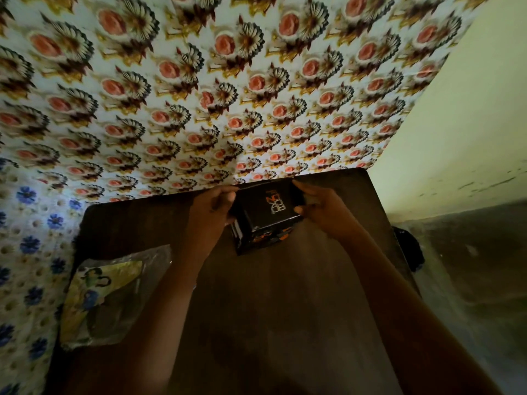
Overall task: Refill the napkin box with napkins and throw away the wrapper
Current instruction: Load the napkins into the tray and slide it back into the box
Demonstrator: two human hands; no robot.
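Box (266, 216) is the landmark: black carton w/ white and orange lettering on top, sitting toward the far edge of the dark wooden table (285, 309), close to the wall. It looks turned a bit, one corner pointing back at you. Can't tell whether it rests fully on the table or is lifted slightly; lighting is dim and its underside is in shadow.

Your left hand (212, 208) grips the box's left side, fingers curled over the top edge, thumb toward the near face. Your right hand (319, 203) holds the right side, fingers wrapped round the far top corner, thumb pressed on the near right edge. So both hands are closed on the box, one each side, w/ the box between them. Can't tell if a lid or flap is open; top looks shut from this angle.

Left of the box and nearer to you lies the napkin pack (105, 297): a flat packet in clear crinkly wrapper, yellow-green print w/ a blue flower on it. It sits at the table's left edge, well apart from the box and from both hands, untouched. Wrapper looks to be on the pack, though blur hides whether it's torn.

Behind the box, floral covering (228, 95) w/ pink roses fills the wall. Left of the box, past the table edge, a cloth (31, 252) w/ blue flowers. Right of the box, a plain pale wall (456, 124), and a dark object (410, 249) at the table's right edge, too dim to identify.
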